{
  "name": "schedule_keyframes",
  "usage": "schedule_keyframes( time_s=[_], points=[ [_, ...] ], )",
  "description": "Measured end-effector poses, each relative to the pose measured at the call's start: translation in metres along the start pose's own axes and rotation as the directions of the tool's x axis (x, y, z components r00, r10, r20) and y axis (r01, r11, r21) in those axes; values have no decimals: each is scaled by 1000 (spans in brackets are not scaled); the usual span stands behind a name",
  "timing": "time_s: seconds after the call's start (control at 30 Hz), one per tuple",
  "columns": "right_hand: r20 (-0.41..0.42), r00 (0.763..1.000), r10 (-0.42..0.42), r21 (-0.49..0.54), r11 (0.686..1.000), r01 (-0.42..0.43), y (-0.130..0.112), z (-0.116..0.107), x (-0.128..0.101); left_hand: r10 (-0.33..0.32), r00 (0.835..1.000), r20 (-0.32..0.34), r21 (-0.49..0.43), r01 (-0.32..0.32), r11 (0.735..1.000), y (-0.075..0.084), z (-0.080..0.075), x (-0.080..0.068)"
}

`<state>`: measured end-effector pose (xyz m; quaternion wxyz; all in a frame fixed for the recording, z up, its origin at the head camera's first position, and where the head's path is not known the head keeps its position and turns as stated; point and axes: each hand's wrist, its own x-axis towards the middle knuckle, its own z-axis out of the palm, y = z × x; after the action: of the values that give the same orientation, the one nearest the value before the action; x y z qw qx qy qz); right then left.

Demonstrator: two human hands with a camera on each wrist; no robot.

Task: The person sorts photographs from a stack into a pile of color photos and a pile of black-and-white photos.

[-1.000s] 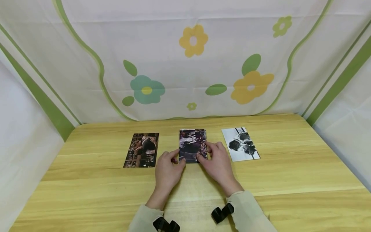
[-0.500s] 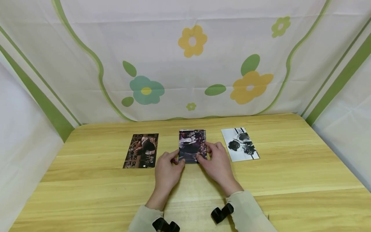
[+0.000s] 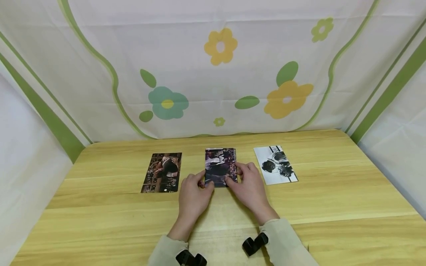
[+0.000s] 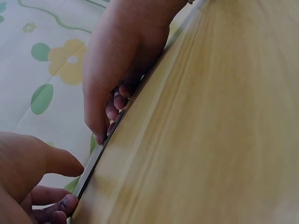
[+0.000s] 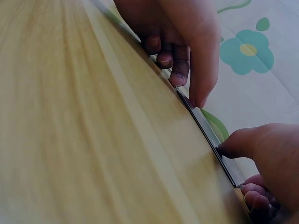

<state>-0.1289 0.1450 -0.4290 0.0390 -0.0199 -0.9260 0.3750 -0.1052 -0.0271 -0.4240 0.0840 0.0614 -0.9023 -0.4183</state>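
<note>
In the head view a small stack of photo cards [image 3: 219,164] lies flat on the table, its top card a dark picture with a white figure. My left hand [image 3: 194,197] holds the stack's near left corner, thumb at the front edge and fingers along the left side. On the opposite side my right hand [image 3: 249,188] grips it, thumb on top near the front and fingers bent against the right edge. Both wrist views show the stack edge-on, a thin layered dark edge [image 5: 205,128] between the hands. The cards beneath the top one are mostly hidden.
A brown-toned photo card [image 3: 162,172] lies to the left of the stack, slightly slanted. To the right is a black-and-white photo card [image 3: 276,165], also tilted. Behind the wooden table [image 3: 100,221] hangs a white cloth [image 3: 193,48] printed with flowers.
</note>
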Motion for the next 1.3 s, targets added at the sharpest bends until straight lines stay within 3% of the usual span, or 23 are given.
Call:
schedule_keyframes(
  time_s=[0.33, 0.87, 1.3],
  points=[
    [-6, 1000, -25, 3, 1000, 25, 1, 2, 0, 0, 1000, -9, -9, 0, 1000, -2, 0, -1],
    [7, 1000, -6, 4, 1000, 6, 1, 1, 1, -16, 999, 36, 8, 15, 1000, -1, 0, 0],
    [-3, 1000, -17, 5, 1000, 17, 2, 0, 2, 9, 1000, -11, -19, -9, 1000, -1, 0, 0]
  ],
)
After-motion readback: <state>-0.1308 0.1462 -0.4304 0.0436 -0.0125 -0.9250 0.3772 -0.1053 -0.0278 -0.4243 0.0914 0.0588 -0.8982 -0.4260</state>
